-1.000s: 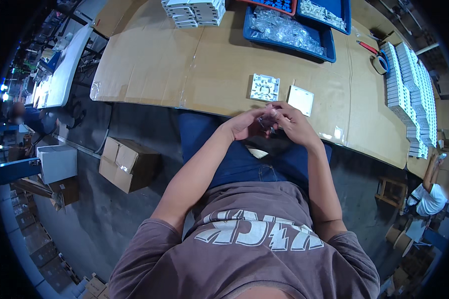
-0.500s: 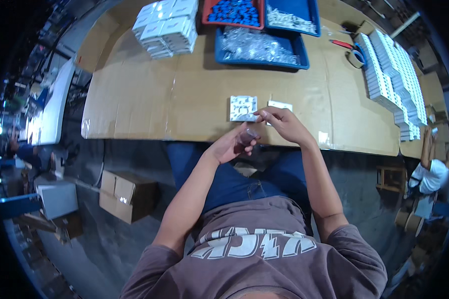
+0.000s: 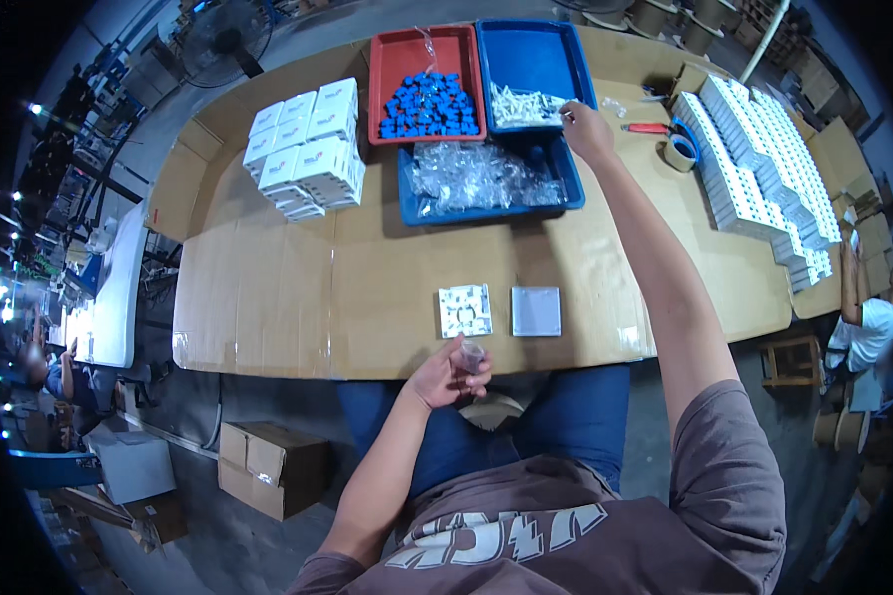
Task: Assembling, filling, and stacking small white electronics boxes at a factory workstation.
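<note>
Left hand [image 3: 445, 374] sits at the near table edge, fingers curled around a small clear plastic bag [image 3: 471, 355]. Bag looks thin, limp and very light, likely slippery; best pinched at its open rim.

Right hand [image 3: 585, 129] is stretched far forward over the upper blue tray [image 3: 566, 50], fingertips at the white plastic pieces [image 3: 522, 103]; whether it has 1 pinched cannot be told. Pieces appear small, stiff, light, easy to take between thumb and forefinger.

2 white square plates [image 3: 500, 310] lie just beyond the left hand. Hands well apart.
</note>
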Demonstrator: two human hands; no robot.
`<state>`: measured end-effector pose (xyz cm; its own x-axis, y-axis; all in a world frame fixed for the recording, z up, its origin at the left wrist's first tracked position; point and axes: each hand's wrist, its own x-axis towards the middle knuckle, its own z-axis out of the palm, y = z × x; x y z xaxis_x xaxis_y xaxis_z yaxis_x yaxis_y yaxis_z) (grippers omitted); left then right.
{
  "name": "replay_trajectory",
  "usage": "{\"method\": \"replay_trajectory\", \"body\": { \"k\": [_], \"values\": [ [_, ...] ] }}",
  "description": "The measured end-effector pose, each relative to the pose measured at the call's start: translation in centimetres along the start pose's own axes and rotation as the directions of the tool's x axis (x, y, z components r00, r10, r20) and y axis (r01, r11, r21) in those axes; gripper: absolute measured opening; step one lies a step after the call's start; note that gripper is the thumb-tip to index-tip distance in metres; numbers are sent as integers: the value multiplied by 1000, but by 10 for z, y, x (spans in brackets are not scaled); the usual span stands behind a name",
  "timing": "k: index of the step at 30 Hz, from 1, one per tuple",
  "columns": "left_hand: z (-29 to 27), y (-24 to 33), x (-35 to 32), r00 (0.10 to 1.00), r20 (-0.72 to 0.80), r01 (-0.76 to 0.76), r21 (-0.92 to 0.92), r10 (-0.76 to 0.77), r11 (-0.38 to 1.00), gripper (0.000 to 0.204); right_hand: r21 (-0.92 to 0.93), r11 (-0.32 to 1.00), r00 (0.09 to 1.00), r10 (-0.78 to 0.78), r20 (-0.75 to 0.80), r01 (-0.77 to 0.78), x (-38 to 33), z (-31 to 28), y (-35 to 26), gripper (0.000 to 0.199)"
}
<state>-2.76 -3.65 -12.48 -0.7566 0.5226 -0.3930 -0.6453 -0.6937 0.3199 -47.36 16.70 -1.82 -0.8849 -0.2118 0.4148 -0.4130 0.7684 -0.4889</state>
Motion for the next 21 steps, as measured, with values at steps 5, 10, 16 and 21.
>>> {"method": "replay_trajectory", "body": {
  "k": [5,10,16,21],
  "values": [
    [-19,-3,10,967,253,0,98,-24,995,67,-293,945,977,-185,-105,147,54,28,39,21],
    [-23,-6,7,981,184,36,106,-55,994,69,-378,895,967,-253,7,237,67,54,35,23],
    [-15,-4,12,961,270,35,127,-68,991,63,-380,892,966,-259,12,244,82,58,51,12],
    [-14,-3,11,967,245,40,113,-67,993,64,-378,892,955,-291,-60,248,71,52,43,8]
  ]
}}
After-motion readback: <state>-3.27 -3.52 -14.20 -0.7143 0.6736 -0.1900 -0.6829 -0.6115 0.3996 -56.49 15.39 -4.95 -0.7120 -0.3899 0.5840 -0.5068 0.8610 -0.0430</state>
